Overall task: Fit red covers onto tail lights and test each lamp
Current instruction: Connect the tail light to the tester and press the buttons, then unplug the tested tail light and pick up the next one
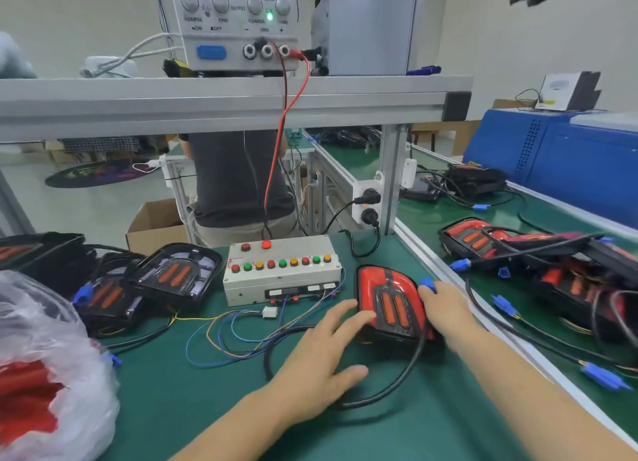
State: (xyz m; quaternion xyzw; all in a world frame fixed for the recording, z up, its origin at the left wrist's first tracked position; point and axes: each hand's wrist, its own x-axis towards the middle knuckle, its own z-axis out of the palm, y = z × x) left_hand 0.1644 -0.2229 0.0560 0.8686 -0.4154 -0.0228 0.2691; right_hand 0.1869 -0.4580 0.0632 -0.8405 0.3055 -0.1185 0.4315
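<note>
A tail light with a red cover (390, 298) lies on the green mat just right of the middle. My left hand (321, 353) rests on the mat with straight fingers touching the lamp's left edge. My right hand (445, 308) lies against the lamp's right side, its fingertips by a blue connector (427, 283). The lamp's black cable (390, 388) loops in front of my left hand. A grey test box (281, 270) with red, green and amber buttons stands behind the lamp.
Uncovered black tail lights (176, 274) lie at the left. A clear bag of red covers (41, 374) sits at the lower left. Covered lamps with cables (538, 253) pile at the right. A power supply (238, 22) stands on the shelf. A person sits behind the bench.
</note>
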